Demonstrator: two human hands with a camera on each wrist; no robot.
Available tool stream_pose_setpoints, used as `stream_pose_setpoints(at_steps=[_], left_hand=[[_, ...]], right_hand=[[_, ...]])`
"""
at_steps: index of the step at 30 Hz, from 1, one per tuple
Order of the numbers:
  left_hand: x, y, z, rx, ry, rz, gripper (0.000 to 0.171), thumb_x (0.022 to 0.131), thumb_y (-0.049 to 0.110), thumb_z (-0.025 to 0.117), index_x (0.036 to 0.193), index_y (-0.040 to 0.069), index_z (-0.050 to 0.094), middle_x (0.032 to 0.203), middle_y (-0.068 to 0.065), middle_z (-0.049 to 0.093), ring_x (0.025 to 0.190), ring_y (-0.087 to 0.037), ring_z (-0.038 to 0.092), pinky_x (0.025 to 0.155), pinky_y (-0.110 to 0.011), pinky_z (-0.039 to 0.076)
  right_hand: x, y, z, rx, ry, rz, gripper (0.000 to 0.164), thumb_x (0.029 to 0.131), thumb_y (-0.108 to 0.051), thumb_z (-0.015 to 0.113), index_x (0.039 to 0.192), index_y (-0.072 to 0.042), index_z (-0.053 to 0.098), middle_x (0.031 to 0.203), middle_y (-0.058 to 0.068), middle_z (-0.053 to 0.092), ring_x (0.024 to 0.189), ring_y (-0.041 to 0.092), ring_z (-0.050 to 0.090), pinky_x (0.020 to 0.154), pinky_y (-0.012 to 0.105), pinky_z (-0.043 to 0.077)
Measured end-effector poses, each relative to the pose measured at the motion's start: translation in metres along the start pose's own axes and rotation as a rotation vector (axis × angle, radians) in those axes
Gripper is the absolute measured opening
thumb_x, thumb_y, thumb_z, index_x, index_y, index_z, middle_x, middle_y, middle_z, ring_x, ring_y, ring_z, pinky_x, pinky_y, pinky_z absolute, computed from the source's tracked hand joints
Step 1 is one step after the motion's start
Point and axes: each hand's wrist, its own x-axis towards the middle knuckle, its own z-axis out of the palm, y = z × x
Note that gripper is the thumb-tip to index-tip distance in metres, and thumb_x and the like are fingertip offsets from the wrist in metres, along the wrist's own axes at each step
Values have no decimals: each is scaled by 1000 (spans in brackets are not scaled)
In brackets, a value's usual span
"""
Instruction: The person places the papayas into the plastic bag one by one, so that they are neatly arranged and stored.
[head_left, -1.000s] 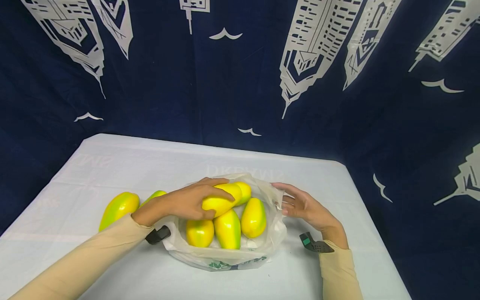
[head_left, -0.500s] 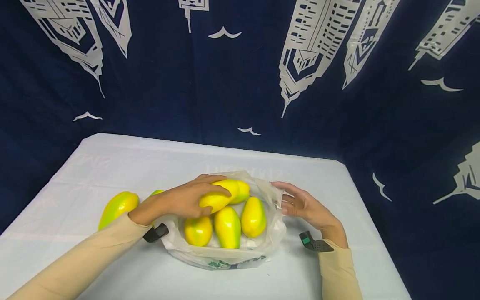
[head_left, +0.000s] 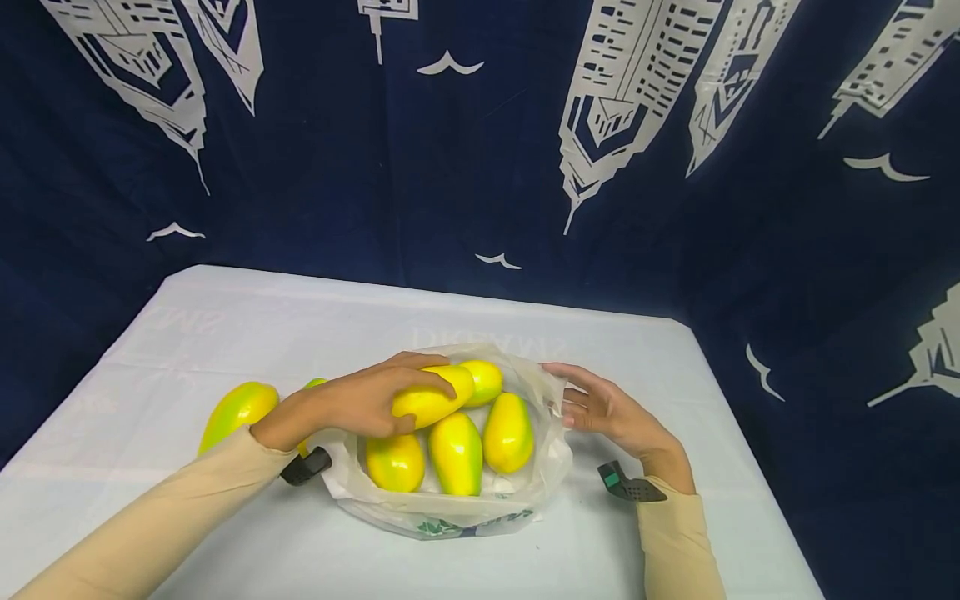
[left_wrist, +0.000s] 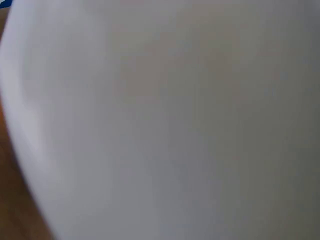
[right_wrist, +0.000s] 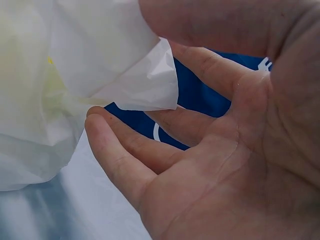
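Observation:
A thin white plastic bag [head_left: 543, 475] lies with its mouth spread wide in the head view. Inside sit several yellow-green mangoes, among them a middle mango [head_left: 456, 454], a right mango [head_left: 508, 433] and a back mango [head_left: 486, 382]. My left hand [head_left: 367, 400] reaches over the bag's left rim and grips another mango [head_left: 435, 400] above the rest. My right hand [head_left: 607, 417] is at the bag's right rim, thumb and fingers on either side of the plastic. In the right wrist view the right thumb [right_wrist: 200, 20] overlaps the bag's edge. White blur fills most of the left wrist view.
Left of the bag, a loose mango [head_left: 238, 412] rests on the white-covered table [head_left: 247, 325]. Another mango [head_left: 313, 383] shows partly behind my left wrist. A dark blue curtain [head_left: 322, 167] with white building prints hangs behind the table.
My left hand has shifted slightly left with the mango in its grip, showing more of the back mango. My right hand stays at the bag's rim.

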Motion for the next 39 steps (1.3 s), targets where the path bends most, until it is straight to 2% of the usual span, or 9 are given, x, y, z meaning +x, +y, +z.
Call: stream_pose_setpoints(at_steps=[8, 19, 26, 33, 39], left_hand=[[2, 4, -1, 38, 4, 14, 53, 84, 4, 63, 134, 20, 63, 161, -12, 33, 152, -34, 21, 119, -62, 25], [0, 1, 1, 37, 3, -33, 53, 85, 5, 65, 137, 16, 61, 159, -11, 37, 150, -34, 26, 119, -63, 25], [-2, 3, -3, 27, 19, -59, 50, 86, 7, 65, 135, 20, 62, 159, -8, 38, 150, -32, 27, 118, -63, 26], [-12, 7, -16, 4, 89, -93, 54, 86, 6, 64, 138, 19, 59, 160, -5, 38, 149, -30, 29, 117, -62, 29], [-26, 2, -31, 7, 179, -109, 58, 83, 4, 64, 138, 24, 59, 159, -4, 38, 149, -34, 29, 115, -69, 26]], right_hand=[[0, 0, 1, 4, 8, 5, 70, 92, 1, 66, 154, -12, 36, 156, 10, 42, 134, 17, 54, 103, 30, 51], [3, -2, 2, 28, -15, -3, 72, 92, 2, 65, 155, -11, 34, 156, 9, 42, 135, 18, 53, 102, 34, 52], [2, -1, 2, 27, -19, -3, 71, 92, 2, 65, 155, -11, 34, 155, 9, 43, 134, 18, 54, 101, 34, 53], [2, 0, 2, 24, -14, 0, 69, 93, 1, 65, 154, -11, 35, 154, 10, 44, 134, 18, 54, 101, 35, 53], [2, -1, 3, 22, -17, -7, 69, 93, 1, 65, 154, -10, 35, 155, 11, 43, 134, 18, 54, 101, 34, 53]])
